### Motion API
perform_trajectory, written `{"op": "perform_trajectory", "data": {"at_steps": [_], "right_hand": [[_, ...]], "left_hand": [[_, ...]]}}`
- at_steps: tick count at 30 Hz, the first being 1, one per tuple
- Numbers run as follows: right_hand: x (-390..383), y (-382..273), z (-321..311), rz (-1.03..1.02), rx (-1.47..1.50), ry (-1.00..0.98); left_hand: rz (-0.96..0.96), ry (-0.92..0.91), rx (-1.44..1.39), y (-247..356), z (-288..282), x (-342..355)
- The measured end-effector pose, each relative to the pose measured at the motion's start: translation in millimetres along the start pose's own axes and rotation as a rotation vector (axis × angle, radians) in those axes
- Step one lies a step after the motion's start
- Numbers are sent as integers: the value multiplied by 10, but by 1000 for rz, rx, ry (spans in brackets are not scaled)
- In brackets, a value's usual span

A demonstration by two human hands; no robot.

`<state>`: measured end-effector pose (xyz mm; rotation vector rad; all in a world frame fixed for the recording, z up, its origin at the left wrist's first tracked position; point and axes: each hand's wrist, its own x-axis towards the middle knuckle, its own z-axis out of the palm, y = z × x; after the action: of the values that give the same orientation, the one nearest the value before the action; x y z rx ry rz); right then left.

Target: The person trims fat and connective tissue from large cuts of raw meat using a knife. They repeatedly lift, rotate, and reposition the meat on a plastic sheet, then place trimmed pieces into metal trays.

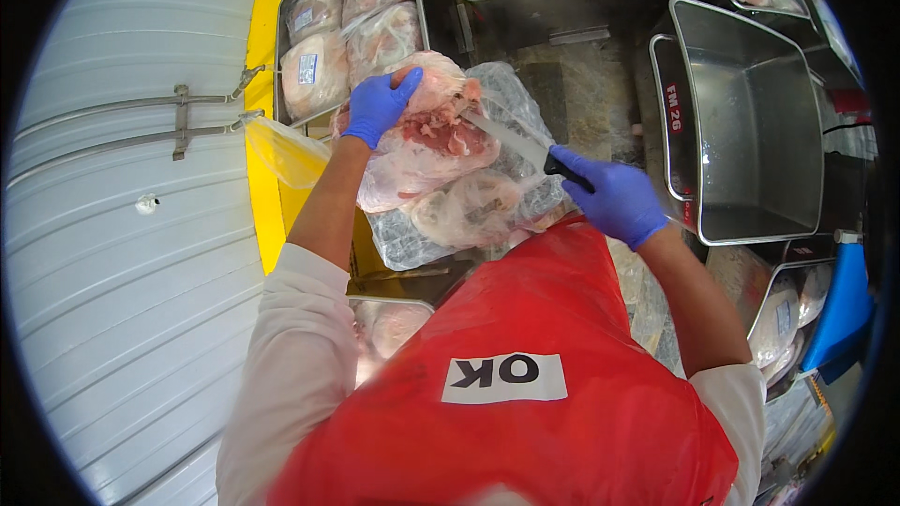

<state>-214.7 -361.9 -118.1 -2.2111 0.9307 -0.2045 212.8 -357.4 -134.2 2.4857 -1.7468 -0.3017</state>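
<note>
The single view looks steeply down from the person's head, from the left of two side-by-side fisheye cameras, over the near red apron (525, 436) to the left hand (380, 108) and right hand (616, 199) beyond. It reaches from the ribbed wall (131, 262) at left to a steel tub (757, 141) at right.

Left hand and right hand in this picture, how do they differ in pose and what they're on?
The left hand rests directly on the large piece of raw meat, while the right hand is clear of it, with only the knife reaching the meat. The right hand is closed around the knife's black handle; the left hand holds no tool. Both wear blue-purple gloves, with bare forearms above them.
</note>
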Motion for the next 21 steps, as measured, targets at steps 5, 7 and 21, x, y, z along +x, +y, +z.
{"op": "perform_trajectory", "data": {"at_steps": [5, 7, 21], "right_hand": [[-296, 264, 964, 55, 245, 132], [-302, 374, 1361, 21, 323, 225], [-255, 246, 2194, 171, 835, 330]], "left_hand": [[-1, 13, -57, 39, -15, -7], [-9, 2, -8, -2, -15, 19], [-53, -50, 9, -37, -10, 49]]}}
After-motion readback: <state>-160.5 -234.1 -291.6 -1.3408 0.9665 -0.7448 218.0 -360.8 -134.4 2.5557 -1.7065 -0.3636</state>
